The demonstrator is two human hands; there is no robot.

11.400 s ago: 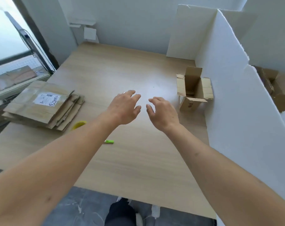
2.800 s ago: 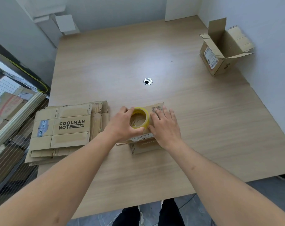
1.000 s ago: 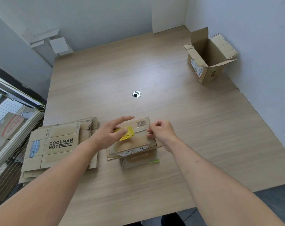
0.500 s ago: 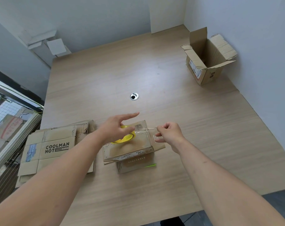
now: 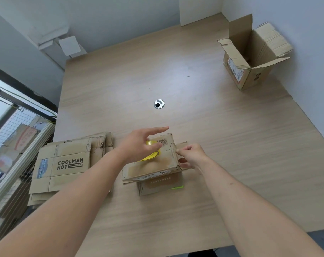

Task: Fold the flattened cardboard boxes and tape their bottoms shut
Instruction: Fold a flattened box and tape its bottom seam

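Observation:
A small folded cardboard box (image 5: 153,166) stands bottom-up near the table's front, its closed flaps facing up. My left hand (image 5: 139,143) holds a yellow tape roll (image 5: 151,154) on top of the box, index finger stretched out. My right hand (image 5: 191,156) pinches the end of the clear tape at the box's right edge. A green-handled tool (image 5: 176,187) peeks out from under the box's near side.
A stack of flattened boxes (image 5: 64,164), the top one printed COOLMAN NOTE, lies at the left front. An open box (image 5: 250,58) stands at the far right by the wall. A metal grommet (image 5: 159,104) sits mid-table. A window rail runs along the left.
My right hand has drawn the tape end from the roll across to the box's right edge and lowered it there. My left hand stays on the roll.

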